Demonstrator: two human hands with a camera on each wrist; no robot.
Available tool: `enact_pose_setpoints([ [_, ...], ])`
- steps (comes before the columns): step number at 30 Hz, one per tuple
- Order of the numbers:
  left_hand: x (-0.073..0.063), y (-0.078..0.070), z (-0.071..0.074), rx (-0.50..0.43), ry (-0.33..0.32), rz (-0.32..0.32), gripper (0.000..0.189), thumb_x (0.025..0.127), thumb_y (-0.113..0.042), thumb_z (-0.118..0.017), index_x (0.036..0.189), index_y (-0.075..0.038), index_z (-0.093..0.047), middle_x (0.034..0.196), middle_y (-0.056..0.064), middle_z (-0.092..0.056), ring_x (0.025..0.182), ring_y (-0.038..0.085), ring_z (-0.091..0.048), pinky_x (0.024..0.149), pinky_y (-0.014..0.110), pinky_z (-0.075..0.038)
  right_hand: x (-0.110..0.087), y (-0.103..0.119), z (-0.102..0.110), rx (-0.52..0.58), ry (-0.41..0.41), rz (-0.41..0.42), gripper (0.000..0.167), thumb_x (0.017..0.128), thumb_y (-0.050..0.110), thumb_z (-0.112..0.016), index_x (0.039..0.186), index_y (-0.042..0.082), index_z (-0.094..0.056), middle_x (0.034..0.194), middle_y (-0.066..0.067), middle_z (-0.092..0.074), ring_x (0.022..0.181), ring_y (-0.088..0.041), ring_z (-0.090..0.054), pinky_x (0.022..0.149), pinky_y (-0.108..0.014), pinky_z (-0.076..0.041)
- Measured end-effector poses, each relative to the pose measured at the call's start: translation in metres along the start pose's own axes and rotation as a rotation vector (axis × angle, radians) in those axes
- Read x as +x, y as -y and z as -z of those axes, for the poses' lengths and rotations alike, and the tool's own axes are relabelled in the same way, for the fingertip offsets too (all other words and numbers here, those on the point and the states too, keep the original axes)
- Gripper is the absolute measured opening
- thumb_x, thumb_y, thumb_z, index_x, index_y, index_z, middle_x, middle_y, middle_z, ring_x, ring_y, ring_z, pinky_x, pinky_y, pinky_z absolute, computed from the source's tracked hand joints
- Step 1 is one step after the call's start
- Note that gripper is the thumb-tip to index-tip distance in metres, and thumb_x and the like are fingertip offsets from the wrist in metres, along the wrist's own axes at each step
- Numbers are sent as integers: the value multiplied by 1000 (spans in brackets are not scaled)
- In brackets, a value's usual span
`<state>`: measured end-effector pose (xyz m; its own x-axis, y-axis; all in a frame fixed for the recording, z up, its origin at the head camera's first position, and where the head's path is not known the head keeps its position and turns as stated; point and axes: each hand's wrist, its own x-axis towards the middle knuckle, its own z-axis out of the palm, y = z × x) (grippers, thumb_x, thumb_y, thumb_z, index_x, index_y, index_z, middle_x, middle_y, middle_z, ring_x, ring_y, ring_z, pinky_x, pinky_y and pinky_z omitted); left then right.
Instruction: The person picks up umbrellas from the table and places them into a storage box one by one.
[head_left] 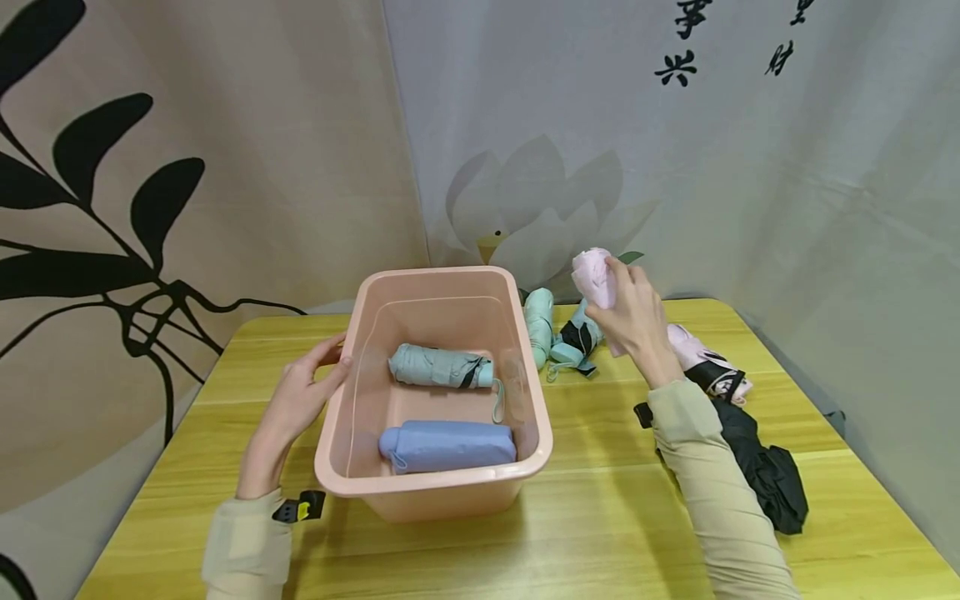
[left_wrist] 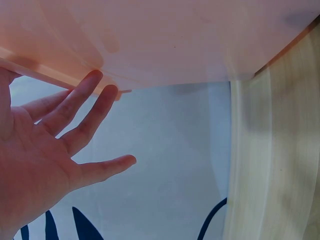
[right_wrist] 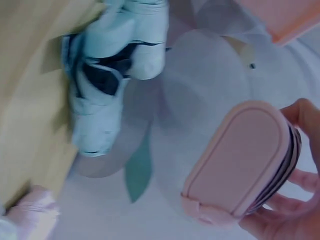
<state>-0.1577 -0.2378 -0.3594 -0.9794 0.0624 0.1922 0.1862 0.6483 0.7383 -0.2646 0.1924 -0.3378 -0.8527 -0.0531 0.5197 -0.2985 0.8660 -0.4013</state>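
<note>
My left hand point(head_left: 300, 396) rests against the left rim of a pink plastic bin point(head_left: 531, 379), its fingers nearly straight; in the left wrist view they spread below the rim. Inside the bin lie a grey-green folded umbrella point(head_left: 438, 367) and a periwinkle-blue one point(head_left: 450, 446), side by side. To the right of the bin, my right hand point(head_left: 637, 321) holds a pale pink folded umbrella point(head_left: 595, 277) above the table. Its flat, rounded pink end point(right_wrist: 240, 155) shows in the right wrist view, with the fingers curled round the far side.
Two mint and light-blue folded umbrellas point(head_left: 538, 325) lie right of the bin. Beyond my right forearm are a pink-and-black folded umbrella point(head_left: 708, 362) and a black one point(head_left: 765, 475). A printed curtain point(head_left: 300, 167) hangs behind the wooden table point(head_left: 600, 517).
</note>
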Motion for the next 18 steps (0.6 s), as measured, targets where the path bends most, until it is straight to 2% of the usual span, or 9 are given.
enact_pose_setpoints([
  [9,0,0,0,-10,4,4,56,99,-35,-46,144,-3,-38,129,29,-55,119,44,-53,97,58,-44,6,40,22,29,9,123,71,71,23,-70,137,9,-47,123,-24,-56,89,-39,-61,70,-50,-53],
  [18,0,1,0,-13,3,4,57,99,-35,-46,145,-3,-37,128,29,-55,119,43,-53,97,58,-44,9,82,40,49,88,275,69,73,23,-70,138,13,-47,126,-17,-56,92,-35,-62,73,-47,-54],
])
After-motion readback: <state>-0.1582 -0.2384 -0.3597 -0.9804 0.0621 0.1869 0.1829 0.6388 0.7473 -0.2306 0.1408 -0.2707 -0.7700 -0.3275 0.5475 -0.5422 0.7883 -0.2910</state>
